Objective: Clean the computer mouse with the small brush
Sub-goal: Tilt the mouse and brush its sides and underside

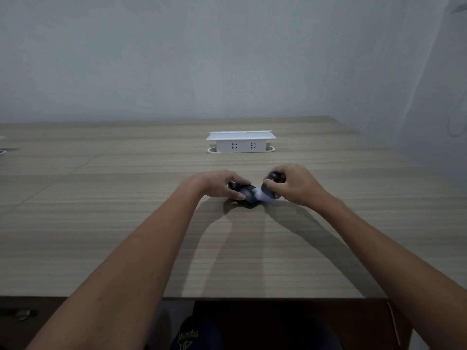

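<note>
We are steadying the computer mouse on the worktop with our left hand, fingers clasped over its far and left side. The mouse is lying near the middle of the worktop, its long axis running roughly from far-left to near-right. Our right hand is clenching the small brush by its dark knob, just to the right of the mouse. The pale bristles are touching the mouse's right end, so we judge the next stroke is heading leftward along that axis.
</note>
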Demonstrator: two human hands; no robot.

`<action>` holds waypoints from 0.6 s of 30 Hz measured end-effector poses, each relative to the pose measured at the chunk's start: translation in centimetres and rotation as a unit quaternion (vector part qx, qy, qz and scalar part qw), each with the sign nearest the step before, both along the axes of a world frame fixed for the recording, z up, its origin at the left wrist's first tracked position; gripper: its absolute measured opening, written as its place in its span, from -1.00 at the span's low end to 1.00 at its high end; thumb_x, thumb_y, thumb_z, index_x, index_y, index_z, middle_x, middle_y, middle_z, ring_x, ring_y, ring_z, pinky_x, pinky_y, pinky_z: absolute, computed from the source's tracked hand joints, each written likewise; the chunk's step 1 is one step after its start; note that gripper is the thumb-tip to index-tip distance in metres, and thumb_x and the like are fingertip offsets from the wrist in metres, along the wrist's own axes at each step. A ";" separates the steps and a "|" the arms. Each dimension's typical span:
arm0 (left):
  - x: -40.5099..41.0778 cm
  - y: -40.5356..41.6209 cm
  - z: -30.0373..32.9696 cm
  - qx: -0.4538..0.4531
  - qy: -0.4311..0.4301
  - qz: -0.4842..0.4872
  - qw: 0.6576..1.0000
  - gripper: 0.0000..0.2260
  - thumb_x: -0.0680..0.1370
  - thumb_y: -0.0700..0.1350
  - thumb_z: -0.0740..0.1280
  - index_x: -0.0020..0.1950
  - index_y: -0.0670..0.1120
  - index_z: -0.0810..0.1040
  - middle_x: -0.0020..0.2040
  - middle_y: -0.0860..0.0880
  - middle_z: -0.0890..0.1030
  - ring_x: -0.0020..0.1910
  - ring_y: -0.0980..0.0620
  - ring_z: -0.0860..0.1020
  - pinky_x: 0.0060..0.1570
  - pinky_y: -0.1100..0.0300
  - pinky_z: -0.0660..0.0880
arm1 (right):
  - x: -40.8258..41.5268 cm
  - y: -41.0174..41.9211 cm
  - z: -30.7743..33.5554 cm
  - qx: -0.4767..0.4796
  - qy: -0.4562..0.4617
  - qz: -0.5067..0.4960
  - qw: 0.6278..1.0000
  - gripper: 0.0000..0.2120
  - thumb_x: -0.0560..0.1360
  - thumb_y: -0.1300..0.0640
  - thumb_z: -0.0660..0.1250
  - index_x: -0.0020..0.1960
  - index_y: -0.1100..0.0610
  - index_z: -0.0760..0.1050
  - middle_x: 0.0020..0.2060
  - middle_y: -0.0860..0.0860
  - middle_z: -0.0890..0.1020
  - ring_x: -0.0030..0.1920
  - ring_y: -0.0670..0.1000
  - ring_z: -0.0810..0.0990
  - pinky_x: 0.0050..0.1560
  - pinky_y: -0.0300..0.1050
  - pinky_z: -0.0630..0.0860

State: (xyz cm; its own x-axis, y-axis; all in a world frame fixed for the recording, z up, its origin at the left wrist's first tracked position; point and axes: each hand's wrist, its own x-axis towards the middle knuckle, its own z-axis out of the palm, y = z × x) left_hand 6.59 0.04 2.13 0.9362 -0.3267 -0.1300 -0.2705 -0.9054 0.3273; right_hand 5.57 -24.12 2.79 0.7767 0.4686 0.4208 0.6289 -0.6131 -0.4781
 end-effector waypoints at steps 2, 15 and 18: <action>0.0 0.1 -0.1 -0.004 0.002 0.010 1.000 -0.46 0.55 0.08 0.42 0.52 0.08 0.42 0.44 0.02 0.49 0.38 -0.02 0.46 0.45 -0.03 0.34 | 0.3 -0.1 0.1 0.001 -0.020 -0.021 1.000 -0.87 0.44 0.15 0.39 -0.16 0.16 0.70 -0.34 0.00 0.69 -0.33 -0.09 0.60 -0.25 -0.13 0.52; -0.1 0.1 0.0 -0.001 -0.002 0.021 1.000 -0.45 0.52 0.16 0.40 0.50 0.09 0.46 0.38 0.07 0.56 0.32 0.00 0.51 0.41 -0.06 0.39 | 0.1 0.0 0.3 0.031 0.017 0.044 0.998 -0.89 0.49 0.14 0.41 -0.12 0.13 0.70 -0.42 -0.01 0.68 -0.48 -0.17 0.56 -0.35 -0.25 0.50; 0.0 0.4 0.0 0.006 -0.001 0.011 1.000 -0.36 0.43 0.29 0.34 0.49 0.13 0.46 0.36 0.12 0.57 0.31 0.03 0.52 0.39 -0.07 0.40 | 0.1 0.4 0.0 -0.006 0.019 0.054 0.998 -0.87 0.50 0.11 0.40 -0.08 0.13 0.71 -0.39 0.00 0.70 -0.44 -0.13 0.58 -0.29 -0.13 0.58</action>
